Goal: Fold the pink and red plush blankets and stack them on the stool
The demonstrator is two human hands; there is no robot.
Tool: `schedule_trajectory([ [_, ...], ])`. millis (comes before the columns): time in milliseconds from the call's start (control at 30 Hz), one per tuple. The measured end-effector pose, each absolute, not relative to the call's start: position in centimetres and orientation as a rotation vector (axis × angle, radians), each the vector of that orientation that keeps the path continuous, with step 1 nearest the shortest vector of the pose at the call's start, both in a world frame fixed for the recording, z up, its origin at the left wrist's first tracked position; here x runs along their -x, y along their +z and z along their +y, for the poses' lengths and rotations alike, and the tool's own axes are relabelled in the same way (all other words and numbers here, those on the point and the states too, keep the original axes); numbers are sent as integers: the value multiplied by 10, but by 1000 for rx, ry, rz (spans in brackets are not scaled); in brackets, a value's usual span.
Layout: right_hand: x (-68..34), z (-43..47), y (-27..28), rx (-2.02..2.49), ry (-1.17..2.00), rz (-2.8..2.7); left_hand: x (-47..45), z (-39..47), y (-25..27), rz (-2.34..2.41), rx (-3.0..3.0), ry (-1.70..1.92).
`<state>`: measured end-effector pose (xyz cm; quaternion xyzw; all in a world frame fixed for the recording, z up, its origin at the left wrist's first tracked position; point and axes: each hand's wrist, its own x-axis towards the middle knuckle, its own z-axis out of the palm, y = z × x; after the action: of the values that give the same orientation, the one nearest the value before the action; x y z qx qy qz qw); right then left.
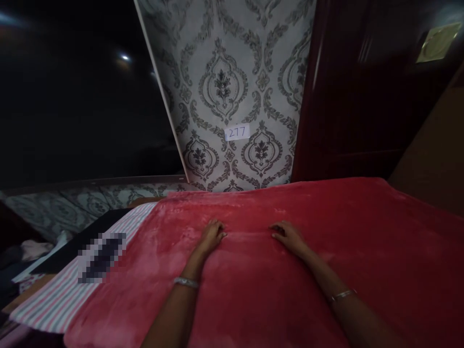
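Note:
A red plush blanket [253, 290] is spread over the surface in front of me, its pile showing lighter and darker patches. My left hand [213, 235] rests on it left of centre, fingers curled toward the thumb on the fabric. Opposite it, my right hand [289, 237] is bent inward in the same way, its thumb and fingers at the cloth. A faint straight ridge in the blanket runs between the two hands. Exactly how much cloth lies between the fingertips is hard to see. Each wrist has a silver bracelet.
A striped cloth [54, 302] shows beyond the blanket's left edge, with a blurred dark object [103, 258] on it. A large dark screen [83, 96] stands at the back left. Behind are patterned wallpaper [224, 63] with a paper label [237, 132] and a dark red wooden panel [355, 106].

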<state>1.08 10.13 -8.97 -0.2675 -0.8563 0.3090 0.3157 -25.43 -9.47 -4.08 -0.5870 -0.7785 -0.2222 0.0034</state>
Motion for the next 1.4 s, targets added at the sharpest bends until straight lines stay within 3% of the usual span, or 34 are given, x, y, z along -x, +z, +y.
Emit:
schedule_trajectory([
  [300,-13,95,-83,793,626,-2335,250,-85,-41,-2482,1841,-640],
  [600,-9,100,-74,843,631,-2389,254,-87,-42,-2472,1881,-665],
  [933,28,97,-64,659,702,-2454,257,-60,-35,-2414,2063,-610],
  [1233,28,87,-63,732,426,-2521,244,-60,-36,-2352,1916,-563],
  [1400,25,85,-59,623,464,-2416,242,-62,-26,-2281,1854,-658],
])
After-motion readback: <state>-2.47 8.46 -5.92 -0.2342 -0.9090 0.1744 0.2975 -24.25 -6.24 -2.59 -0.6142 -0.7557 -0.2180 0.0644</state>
